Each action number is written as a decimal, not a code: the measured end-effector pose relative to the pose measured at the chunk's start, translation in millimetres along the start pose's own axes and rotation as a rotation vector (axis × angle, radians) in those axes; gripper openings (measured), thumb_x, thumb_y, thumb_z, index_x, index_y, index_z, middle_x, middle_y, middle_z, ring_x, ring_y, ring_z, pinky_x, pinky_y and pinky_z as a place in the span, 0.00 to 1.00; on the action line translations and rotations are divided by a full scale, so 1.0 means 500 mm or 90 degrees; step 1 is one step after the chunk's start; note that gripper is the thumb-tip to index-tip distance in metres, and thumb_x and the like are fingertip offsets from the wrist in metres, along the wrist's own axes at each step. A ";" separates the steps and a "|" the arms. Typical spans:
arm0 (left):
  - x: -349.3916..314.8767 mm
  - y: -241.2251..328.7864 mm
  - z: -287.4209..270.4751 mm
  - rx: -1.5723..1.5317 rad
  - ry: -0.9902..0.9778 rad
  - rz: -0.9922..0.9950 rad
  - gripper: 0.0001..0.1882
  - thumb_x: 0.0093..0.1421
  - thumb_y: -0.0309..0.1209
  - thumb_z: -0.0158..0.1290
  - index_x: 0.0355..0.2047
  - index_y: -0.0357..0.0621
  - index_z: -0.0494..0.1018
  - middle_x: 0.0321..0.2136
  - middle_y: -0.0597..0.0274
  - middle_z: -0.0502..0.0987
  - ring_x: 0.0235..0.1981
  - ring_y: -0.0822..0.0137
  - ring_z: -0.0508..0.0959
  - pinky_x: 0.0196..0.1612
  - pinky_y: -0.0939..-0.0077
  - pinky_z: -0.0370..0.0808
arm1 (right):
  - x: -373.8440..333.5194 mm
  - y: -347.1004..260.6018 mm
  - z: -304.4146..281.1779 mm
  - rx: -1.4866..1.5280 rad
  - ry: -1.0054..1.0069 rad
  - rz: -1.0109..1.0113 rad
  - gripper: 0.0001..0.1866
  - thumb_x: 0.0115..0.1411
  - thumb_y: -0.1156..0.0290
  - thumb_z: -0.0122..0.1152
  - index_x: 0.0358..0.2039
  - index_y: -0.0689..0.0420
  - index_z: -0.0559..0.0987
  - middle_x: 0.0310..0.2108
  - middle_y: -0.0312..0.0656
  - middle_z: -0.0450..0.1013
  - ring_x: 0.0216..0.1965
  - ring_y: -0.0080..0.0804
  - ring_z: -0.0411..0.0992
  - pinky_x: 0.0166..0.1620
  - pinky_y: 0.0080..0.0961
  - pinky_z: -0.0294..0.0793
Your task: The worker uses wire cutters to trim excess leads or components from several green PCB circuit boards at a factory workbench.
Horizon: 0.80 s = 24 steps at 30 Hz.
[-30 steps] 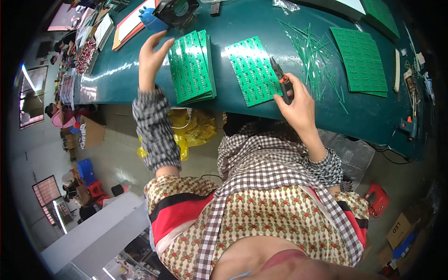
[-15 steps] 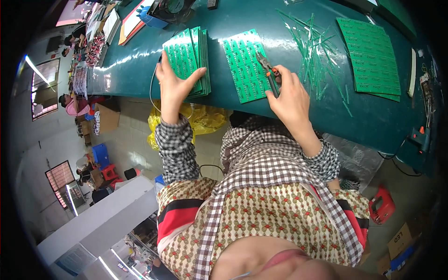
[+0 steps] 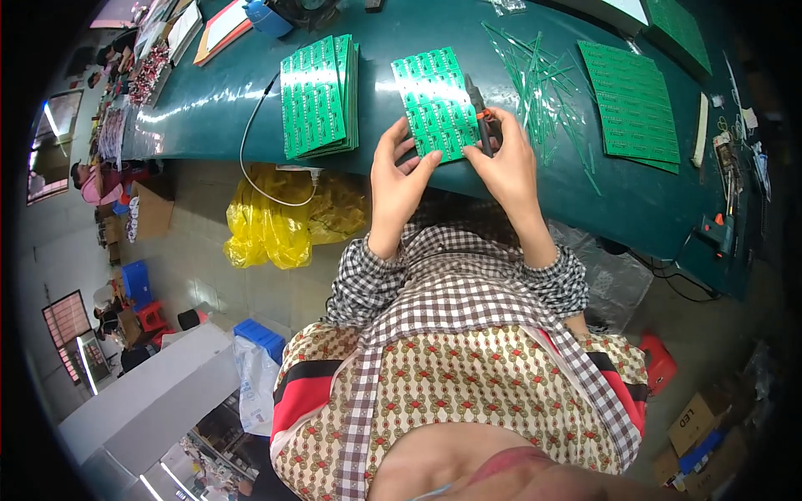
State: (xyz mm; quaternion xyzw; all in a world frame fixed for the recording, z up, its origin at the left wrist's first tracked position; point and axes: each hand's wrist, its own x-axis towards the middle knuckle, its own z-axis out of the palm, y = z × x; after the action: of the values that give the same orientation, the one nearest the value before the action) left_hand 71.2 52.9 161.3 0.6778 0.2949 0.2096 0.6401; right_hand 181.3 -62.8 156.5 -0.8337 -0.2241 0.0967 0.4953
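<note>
A green circuit board panel (image 3: 434, 96) lies in front of me near the table's edge. My left hand (image 3: 397, 184) is closed on its near left corner, thumb on top and fingers at the left side. In my right hand (image 3: 511, 167) is a pair of cutting pliers (image 3: 479, 108) with dark jaws and orange-marked handles, pointing away from me along the panel's right edge. The right thumb is by the panel's near right corner; whether it touches is hard to tell. To the left stands a stack of similar panels (image 3: 311, 96), its top one slightly turned.
Thin green cut-off strips (image 3: 535, 79) lie scattered right of the panel. Farther right is another pile of panels (image 3: 631, 104) on the green table (image 3: 209, 113). A grey cable (image 3: 244, 159) hangs over the front edge, above a yellow plastic bag (image 3: 271, 221).
My left hand has moved right from the left stack to the middle panel and taken hold of its near corner. The right hand keeps the pliers and now sits closer to the panel.
</note>
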 end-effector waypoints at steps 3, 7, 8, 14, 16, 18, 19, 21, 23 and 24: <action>0.030 -0.030 0.012 -0.033 0.059 0.016 0.37 0.51 0.27 0.59 0.57 0.30 0.53 0.45 0.46 0.69 0.45 0.65 0.72 0.38 0.78 0.74 | 0.017 0.038 0.003 0.014 0.067 -0.042 0.28 0.42 0.70 0.66 0.45 0.59 0.68 0.37 0.46 0.72 0.35 0.36 0.73 0.38 0.30 0.72; 0.063 -0.019 0.042 -0.251 -0.110 -0.156 0.21 0.51 0.25 0.57 0.46 0.33 0.67 0.26 0.64 0.76 0.22 0.80 0.72 0.24 0.89 0.68 | 0.049 0.046 -0.024 0.164 -0.055 0.093 0.30 0.45 0.70 0.68 0.48 0.61 0.67 0.42 0.44 0.71 0.43 0.29 0.69 0.45 0.28 0.69; 0.062 -0.018 0.045 -0.242 -0.094 -0.121 0.17 0.52 0.24 0.56 0.42 0.34 0.69 0.26 0.65 0.75 0.22 0.81 0.71 0.24 0.89 0.67 | 0.051 0.063 -0.023 0.135 -0.034 0.050 0.30 0.46 0.70 0.68 0.48 0.62 0.66 0.42 0.44 0.70 0.40 0.27 0.69 0.43 0.24 0.69; 0.056 0.018 0.031 -0.308 -0.136 -0.019 0.18 0.53 0.27 0.54 0.44 0.33 0.69 0.33 0.64 0.75 0.30 0.79 0.71 0.31 0.85 0.67 | 0.045 0.043 -0.087 0.371 -0.058 0.115 0.27 0.46 0.74 0.65 0.47 0.64 0.67 0.40 0.42 0.71 0.37 0.22 0.68 0.39 0.14 0.67; 0.045 0.032 0.042 -0.368 -0.192 0.069 0.24 0.52 0.30 0.56 0.48 0.33 0.65 0.38 0.62 0.73 0.36 0.76 0.71 0.37 0.82 0.67 | 0.040 0.031 -0.082 0.588 -0.111 0.183 0.24 0.43 0.73 0.67 0.42 0.58 0.71 0.24 0.29 0.67 0.20 0.14 0.61 0.21 0.12 0.54; 0.026 0.029 0.051 -0.409 -0.244 0.154 0.41 0.46 0.38 0.63 0.56 0.35 0.56 0.47 0.59 0.68 0.50 0.70 0.66 0.53 0.73 0.62 | 0.031 0.007 -0.072 0.607 -0.112 0.166 0.23 0.43 0.73 0.66 0.42 0.58 0.71 0.24 0.30 0.68 0.21 0.14 0.61 0.22 0.12 0.56; 0.012 0.021 0.065 -0.439 -0.200 0.172 0.35 0.49 0.33 0.61 0.54 0.34 0.59 0.45 0.60 0.70 0.48 0.70 0.68 0.50 0.75 0.65 | 0.025 -0.005 -0.072 0.626 -0.117 0.152 0.22 0.44 0.73 0.65 0.41 0.59 0.71 0.24 0.30 0.68 0.21 0.15 0.62 0.22 0.12 0.57; 0.011 0.028 0.079 -0.343 -0.113 0.118 0.26 0.52 0.27 0.58 0.50 0.34 0.63 0.42 0.59 0.72 0.44 0.69 0.72 0.45 0.77 0.70 | 0.017 -0.029 -0.083 0.587 -0.143 0.146 0.23 0.45 0.72 0.65 0.43 0.61 0.70 0.25 0.31 0.69 0.22 0.16 0.63 0.24 0.12 0.59; 0.012 0.056 0.075 -0.409 -0.119 0.031 0.22 0.53 0.24 0.55 0.48 0.35 0.64 0.40 0.59 0.72 0.42 0.69 0.73 0.42 0.78 0.72 | 0.012 -0.044 -0.090 0.568 -0.179 0.119 0.25 0.46 0.71 0.65 0.45 0.62 0.69 0.25 0.32 0.69 0.23 0.18 0.64 0.26 0.13 0.61; 0.012 0.075 0.072 -0.476 -0.120 -0.054 0.19 0.54 0.21 0.53 0.47 0.36 0.65 0.39 0.59 0.73 0.40 0.69 0.75 0.39 0.78 0.74 | 0.014 -0.038 -0.097 0.547 -0.218 0.117 0.27 0.48 0.70 0.64 0.48 0.64 0.68 0.29 0.36 0.71 0.27 0.20 0.68 0.28 0.14 0.64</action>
State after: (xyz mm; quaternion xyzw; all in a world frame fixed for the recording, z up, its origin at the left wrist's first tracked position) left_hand 104.1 29.8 194.4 0.4015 0.1656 0.2130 0.8752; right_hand 200.9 -89.6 197.5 -0.5420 -0.1674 0.3602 0.7406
